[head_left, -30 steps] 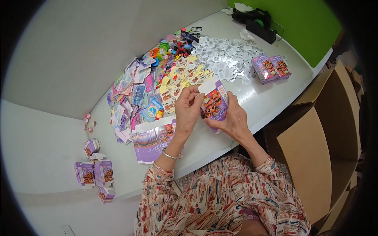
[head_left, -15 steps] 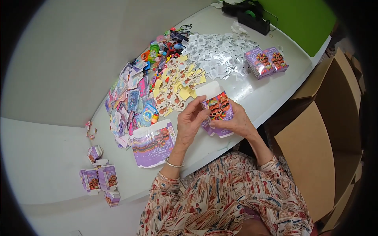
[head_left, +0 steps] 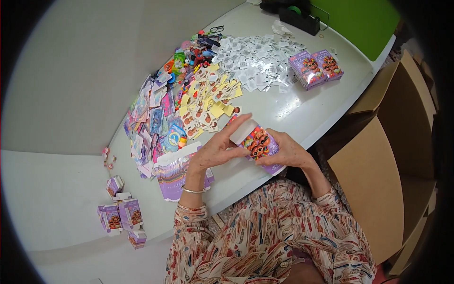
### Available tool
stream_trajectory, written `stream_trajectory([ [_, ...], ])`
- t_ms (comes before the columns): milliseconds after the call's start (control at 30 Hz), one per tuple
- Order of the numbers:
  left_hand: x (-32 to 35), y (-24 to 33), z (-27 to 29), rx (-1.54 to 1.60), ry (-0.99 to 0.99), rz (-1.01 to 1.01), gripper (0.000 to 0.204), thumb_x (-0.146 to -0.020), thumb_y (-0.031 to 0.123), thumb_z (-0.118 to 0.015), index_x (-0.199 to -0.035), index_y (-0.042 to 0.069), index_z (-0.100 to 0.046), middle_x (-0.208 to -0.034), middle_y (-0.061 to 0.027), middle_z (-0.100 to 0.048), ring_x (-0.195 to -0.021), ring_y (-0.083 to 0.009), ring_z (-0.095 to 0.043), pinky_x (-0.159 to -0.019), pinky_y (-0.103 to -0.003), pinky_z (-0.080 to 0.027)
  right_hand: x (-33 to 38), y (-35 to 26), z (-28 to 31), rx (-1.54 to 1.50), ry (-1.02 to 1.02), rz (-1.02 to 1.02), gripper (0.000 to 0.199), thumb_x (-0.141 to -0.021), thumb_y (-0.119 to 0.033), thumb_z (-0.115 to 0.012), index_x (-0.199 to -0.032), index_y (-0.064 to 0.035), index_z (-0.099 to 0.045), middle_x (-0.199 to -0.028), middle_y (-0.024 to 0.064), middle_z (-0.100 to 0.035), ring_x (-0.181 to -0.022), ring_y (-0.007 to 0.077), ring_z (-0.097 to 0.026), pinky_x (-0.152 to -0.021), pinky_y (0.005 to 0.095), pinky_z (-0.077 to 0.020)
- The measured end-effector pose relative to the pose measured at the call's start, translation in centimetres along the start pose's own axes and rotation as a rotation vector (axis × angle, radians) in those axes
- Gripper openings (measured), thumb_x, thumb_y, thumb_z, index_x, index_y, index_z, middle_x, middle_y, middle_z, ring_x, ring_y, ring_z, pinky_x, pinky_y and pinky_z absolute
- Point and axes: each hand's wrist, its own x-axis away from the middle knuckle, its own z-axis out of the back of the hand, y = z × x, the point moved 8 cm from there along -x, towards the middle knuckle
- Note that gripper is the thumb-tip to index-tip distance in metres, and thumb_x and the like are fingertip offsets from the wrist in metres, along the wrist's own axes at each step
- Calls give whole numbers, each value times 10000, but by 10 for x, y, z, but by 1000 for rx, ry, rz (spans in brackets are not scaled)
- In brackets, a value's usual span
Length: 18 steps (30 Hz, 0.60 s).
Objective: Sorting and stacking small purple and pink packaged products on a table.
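Note:
A small purple carton [head_left: 257,144] with colourful cartoon creatures on its front is held between my hands, low over the table near its front edge. My right hand [head_left: 289,150] grips its right side, the thumb across the printed front. My left hand [head_left: 215,149] is at the carton's left end, index finger stretched along the far edge and thumb against the near side; its other fingers are partly hidden. A pale flap [head_left: 242,130] stands at that end. Beside my left wrist lies a fanned stack of flat purple cartons [head_left: 175,182], partly covered by my arm.
Beyond my hands lie piles of silvery labelled packets [head_left: 260,61], yellow-backed stickers [head_left: 203,104], small toys [head_left: 189,61] and pastel packets [head_left: 146,118]. Two filled-out cartons [head_left: 314,68] stand at right, a tape dispenser [head_left: 300,21] behind. Several cartons [head_left: 113,217] sit at left; a large cardboard box [head_left: 373,175] opens at right.
The carton has tilted and come slightly closer to me. My left hand has shifted left and its fingers have spread. My right hand still holds the carton.

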Motion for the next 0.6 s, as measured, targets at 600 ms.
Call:
stream_trajectory([
  [600, 19, 27, -36, -763, 219, -307, 543, -930, 87, -565, -1431, 18, -369, -1440, -142, -434, -1289, -219, -456, -1031, -335, -398, 3, 0, -1, 8, 73, 10, 554, -672, -273, -832, -1071, 10, -573, -914, 128, -678, -830, 184, -637, -786, 325, -501],
])
